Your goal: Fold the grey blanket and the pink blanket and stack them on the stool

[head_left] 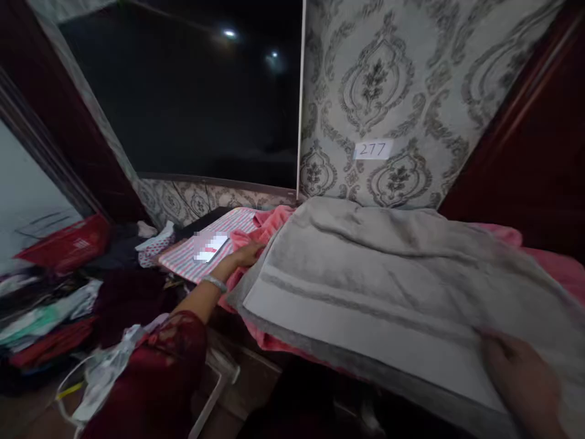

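A large grey plush towel (388, 274), with a smoother pale band along its near side, is spread over pink cloth (269, 225). My left hand (250, 253) is at the towel's left edge, beside the pink cloth; the edge hides most of its fingers, so its grip is unclear. On the towel's near right part, my right hand (516, 366) is closed with curled fingers, pinching the grey fabric, and is slightly blurred. A striped cloth (183, 259) lies left of the towel, and a phone with a lit screen (212, 249) rests on it.
Behind the surface a large dark television (196, 91) hangs on patterned wallpaper, with a paper label (373, 149) reading 277 beside it. On the left are piled clothes (50, 317), a red bag (68, 244) and a dotted tissue pack (155, 245). A pale stool frame (214, 390) stands below.
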`<state>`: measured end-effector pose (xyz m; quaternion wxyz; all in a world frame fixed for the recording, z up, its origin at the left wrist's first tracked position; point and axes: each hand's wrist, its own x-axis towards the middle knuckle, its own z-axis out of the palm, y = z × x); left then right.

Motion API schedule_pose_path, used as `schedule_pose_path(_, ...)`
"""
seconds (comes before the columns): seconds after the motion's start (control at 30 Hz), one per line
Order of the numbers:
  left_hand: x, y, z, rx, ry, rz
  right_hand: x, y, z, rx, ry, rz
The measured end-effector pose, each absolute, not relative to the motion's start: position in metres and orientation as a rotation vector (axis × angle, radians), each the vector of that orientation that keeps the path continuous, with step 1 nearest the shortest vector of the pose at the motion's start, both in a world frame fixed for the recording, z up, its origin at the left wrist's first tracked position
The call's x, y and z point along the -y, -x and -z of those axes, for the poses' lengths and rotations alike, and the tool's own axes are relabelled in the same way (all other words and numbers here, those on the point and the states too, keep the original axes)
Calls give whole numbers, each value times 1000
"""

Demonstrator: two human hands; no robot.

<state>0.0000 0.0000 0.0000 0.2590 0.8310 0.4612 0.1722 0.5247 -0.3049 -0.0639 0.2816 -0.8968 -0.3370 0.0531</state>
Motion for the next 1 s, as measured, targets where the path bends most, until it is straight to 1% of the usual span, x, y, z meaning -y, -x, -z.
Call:
schedule_pose_path(0.07, 3, 11, -9, -1266, -2288, -448, 305, -522, 66, 879, 2388, -134)
schedule_pose_path(0.17, 14, 36, -22, -1275, -2207, -550, 306, -523, 71, 876, 2359, -103)
schedule_pose_path(0.33, 48, 101, -30, -1281, -1680, -891, 304, -531, 81, 893, 2326, -57)
schedule_pose_path(0.5, 80, 139, -20, -1333, -1511, -810, 304, -537, 92, 918, 2269, -4)
schedule_pose_path(0.67, 96, 129, -17, -1355, -1600, -785, 304, -543, 98, 929, 2268, 5)
schedule_pose_path(0.77, 98, 123, -20, -1321, -1580, -988, 303, -545, 100, 940, 2309, 15)
schedule_pose_path(0.9, 108, 139, -23, -1035, -1156, -1539, 302, -544, 100, 963, 2325, 20)
schedule_pose_path(0.93, 112, 146, -22, -982, -1066, -1599, 302, -544, 100, 969, 2321, 20)
schedule_pose_path(1.0, 123, 160, -19, -1007, -968, -1545, 302, -544, 100, 978, 2311, 15)
